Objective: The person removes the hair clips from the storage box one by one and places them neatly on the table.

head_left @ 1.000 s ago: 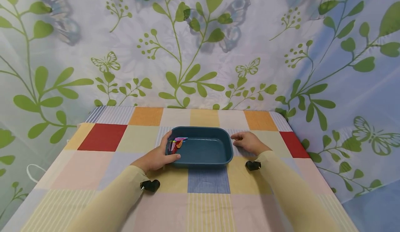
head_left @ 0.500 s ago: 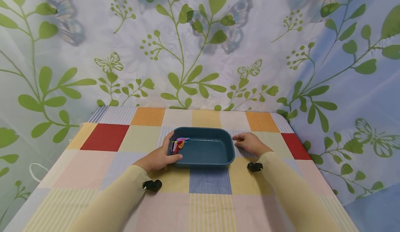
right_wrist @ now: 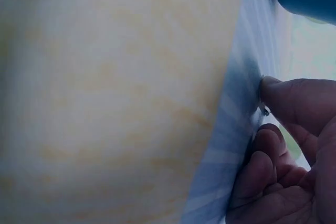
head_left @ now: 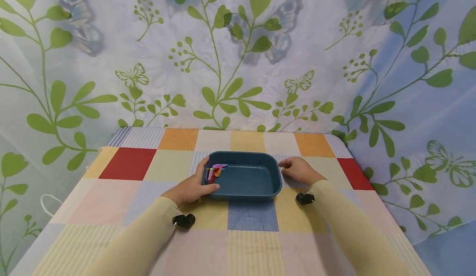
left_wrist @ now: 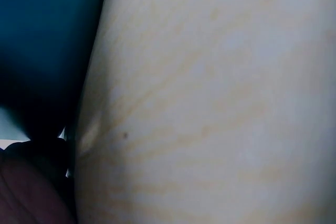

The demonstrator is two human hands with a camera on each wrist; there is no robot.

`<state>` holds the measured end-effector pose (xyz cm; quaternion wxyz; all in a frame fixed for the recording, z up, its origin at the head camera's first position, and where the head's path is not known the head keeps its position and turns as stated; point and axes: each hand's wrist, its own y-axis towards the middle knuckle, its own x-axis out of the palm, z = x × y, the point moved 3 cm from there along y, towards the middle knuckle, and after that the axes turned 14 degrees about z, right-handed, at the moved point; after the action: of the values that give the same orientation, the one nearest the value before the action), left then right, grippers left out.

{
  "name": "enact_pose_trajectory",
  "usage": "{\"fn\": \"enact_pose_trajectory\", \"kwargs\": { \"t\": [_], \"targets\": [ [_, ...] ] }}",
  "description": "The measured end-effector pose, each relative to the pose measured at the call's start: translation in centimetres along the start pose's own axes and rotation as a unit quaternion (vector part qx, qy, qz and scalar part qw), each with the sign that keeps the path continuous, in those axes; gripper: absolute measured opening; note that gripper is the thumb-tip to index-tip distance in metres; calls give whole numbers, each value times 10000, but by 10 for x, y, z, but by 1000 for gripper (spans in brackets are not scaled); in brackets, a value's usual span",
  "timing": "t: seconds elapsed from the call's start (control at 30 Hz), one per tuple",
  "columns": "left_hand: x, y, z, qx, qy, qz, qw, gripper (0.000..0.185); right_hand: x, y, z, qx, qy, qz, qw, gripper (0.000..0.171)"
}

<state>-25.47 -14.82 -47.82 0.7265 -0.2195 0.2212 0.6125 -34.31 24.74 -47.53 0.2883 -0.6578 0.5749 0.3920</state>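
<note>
A dark teal plastic tray stands on the table. My left hand holds its left end, thumb over the near rim and fingers along the outer wall. Several small colourful hair clips lie in a heap inside, at that same end. Just outside the tray's right wall, my right hand is low over the cloth. In the right wrist view its thumb and fingers pinch a small pale, shiny thing, mostly hidden by the fingertips; I cannot tell its kind. The left wrist view catches the tray's dark side.
A patchwork cloth covers the table. Behind and to the right hangs a curtain with green leaves and butterflies. A white cord loops beside the table's left edge.
The whole head view has shifted a little to the right in the frame. Both hands and the tray keep nearly the same places relative to each other.
</note>
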Motion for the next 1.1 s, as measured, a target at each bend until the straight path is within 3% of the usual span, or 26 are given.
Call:
{"fn": "enact_pose_trajectory", "kwargs": {
  "t": [0.2, 0.47, 0.77, 1.1],
  "targets": [
    [0, -1, 0, -52, -58, 21, 10000, 112, -1, 2, 1, -192, -27, 16, 9998, 33],
    [1, -3, 1, -102, -6, 45, 9999, 111, -11, 5, -1, 196, 370, 107, 9991, 41],
    [0, 1, 1, -49, -65, 27, 10000, 111, -36, 13, -39, 73, 770, 547, 9955, 45],
    [-1, 1, 0, -113, -157, -19, 9998, 113, -29, 16, -92, -305, 1003, 234, 9942, 46]
  ]
}}
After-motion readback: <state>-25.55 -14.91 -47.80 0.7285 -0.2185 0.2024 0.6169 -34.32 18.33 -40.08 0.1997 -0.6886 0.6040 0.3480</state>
